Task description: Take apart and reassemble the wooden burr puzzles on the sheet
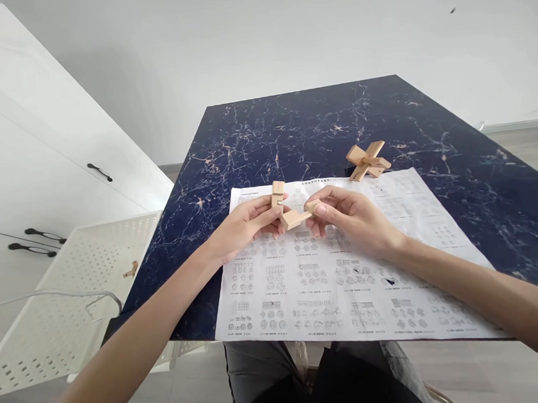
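Both my hands meet above a printed instruction sheet (pixel 350 282) on a dark blue marble table (pixel 301 130). My left hand (pixel 245 225) holds an upright notched wooden puzzle piece (pixel 277 194). My right hand (pixel 351 217) pinches the end of a second wooden piece (pixel 297 218), which lies roughly level and touches the first one between the hands. A small assembly of crossed wooden pieces (pixel 367 161) rests on the table at the sheet's far right corner, apart from both hands.
A white perforated cart shelf (pixel 71 291) with a metal handle stands left of the table, with a small wooden piece (pixel 130 270) lying on it. White cabinets with black handles (pixel 99 172) line the left wall. My lap shows below the table's near edge.
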Motion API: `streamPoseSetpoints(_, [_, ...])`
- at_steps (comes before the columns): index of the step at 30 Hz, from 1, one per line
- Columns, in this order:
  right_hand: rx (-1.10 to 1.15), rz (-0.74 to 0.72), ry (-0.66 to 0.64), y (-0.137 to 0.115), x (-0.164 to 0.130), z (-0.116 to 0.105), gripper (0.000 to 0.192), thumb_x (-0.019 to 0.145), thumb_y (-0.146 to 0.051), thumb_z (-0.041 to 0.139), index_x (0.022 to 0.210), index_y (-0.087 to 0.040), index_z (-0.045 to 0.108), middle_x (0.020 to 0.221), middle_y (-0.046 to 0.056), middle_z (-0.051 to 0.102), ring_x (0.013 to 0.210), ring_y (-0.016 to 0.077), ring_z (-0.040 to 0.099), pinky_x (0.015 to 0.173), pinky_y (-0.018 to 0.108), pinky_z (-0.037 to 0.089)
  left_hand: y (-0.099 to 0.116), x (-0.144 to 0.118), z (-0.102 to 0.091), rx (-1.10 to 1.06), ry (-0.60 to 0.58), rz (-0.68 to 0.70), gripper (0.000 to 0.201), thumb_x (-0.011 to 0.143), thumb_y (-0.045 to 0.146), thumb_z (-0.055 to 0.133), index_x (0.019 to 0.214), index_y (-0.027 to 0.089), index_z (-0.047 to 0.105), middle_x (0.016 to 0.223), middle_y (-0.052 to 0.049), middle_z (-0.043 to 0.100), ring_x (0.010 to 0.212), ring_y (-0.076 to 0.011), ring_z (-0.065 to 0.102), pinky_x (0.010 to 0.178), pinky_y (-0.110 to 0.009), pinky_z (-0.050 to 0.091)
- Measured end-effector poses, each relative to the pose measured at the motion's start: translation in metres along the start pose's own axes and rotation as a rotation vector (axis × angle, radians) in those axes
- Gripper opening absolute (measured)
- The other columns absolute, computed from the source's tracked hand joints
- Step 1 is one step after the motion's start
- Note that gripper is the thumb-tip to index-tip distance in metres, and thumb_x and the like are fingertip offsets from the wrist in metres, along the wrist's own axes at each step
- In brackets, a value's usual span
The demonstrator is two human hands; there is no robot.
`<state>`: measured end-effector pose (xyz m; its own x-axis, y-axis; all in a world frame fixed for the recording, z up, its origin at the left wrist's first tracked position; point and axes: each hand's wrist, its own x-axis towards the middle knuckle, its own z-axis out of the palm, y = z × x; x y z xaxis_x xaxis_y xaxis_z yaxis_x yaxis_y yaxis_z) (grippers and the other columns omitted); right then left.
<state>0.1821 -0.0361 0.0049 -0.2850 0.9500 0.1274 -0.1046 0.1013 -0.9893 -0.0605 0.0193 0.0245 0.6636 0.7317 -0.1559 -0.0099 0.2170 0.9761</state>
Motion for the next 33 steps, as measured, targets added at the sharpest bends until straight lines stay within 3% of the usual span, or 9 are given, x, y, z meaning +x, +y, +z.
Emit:
streamPoseSetpoints(7, [-0.105,-0.043,0.053,0.003,-0.004,0.003,0.032,0.097,-0.05,0.077,0.11,-0.022,0.066,0.093,0.005,0.074,0.077,0.0187,0.069,0.07,0.037,0.059,-0.003,-0.002,0.005,0.03,-0.135,0.003,0.062,0.098,0.031,0.078,0.154,0.025,0.054,0.127,-0.013,0.077,0.098,-0.0254,0.081,0.091,-0.042,0.065])
streamPoseSetpoints(12, [-0.254,-0.088,0.116,0.005,-0.006,0.006,0.035,0.094,-0.052,0.08,0.107,-0.023,0.064,0.101,0.008,0.077,0.087,0.024,0.072,0.074,0.041,0.059,-0.005,-0.004,0.008,0.009,-0.154,-0.02,0.074,0.097,0.03,0.079,0.161,0.03,0.042,0.133,-0.013,0.075,0.103,-0.0281,0.082,0.1,-0.047,0.065])
streamPoseSetpoints(19, [-0.43,-0.143,0.178,0.006,-0.009,0.009,0.034,0.094,-0.054,0.08,0.101,-0.025,0.063,0.092,0.005,0.075,0.076,0.0213,0.068,0.067,0.04,0.056,-0.007,-0.008,0.012,0.102,-0.138,-0.017,0.073,0.095,0.032,0.081,0.156,0.027,0.041,0.134,-0.016,0.074,0.095,-0.0293,0.084,0.084,-0.042,0.07])
streamPoseSetpoints(23, [-0.45,-0.116,0.194,0.006,-0.008,0.008,0.038,0.095,-0.059,0.076,0.096,-0.025,0.061,0.086,0.006,0.075,0.074,0.0224,0.069,0.062,0.039,0.054,-0.006,-0.011,0.017,0.144,-0.131,0.011,0.073,0.093,0.033,0.083,0.152,0.026,0.041,0.116,-0.013,0.079,0.09,-0.0304,0.085,0.074,-0.038,0.07])
streamPoseSetpoints(33, [-0.414,-0.046,0.1,0.008,-0.006,0.005,0.04,0.096,-0.064,0.073,0.099,-0.025,0.062,0.081,0.005,0.076,0.069,0.0216,0.067,0.059,0.037,0.05,-0.005,-0.011,0.014,0.153,-0.159,0.064,0.063,0.093,0.03,0.083,0.145,0.027,0.046,0.118,-0.012,0.078,0.092,-0.029,0.084,0.078,-0.038,0.07])
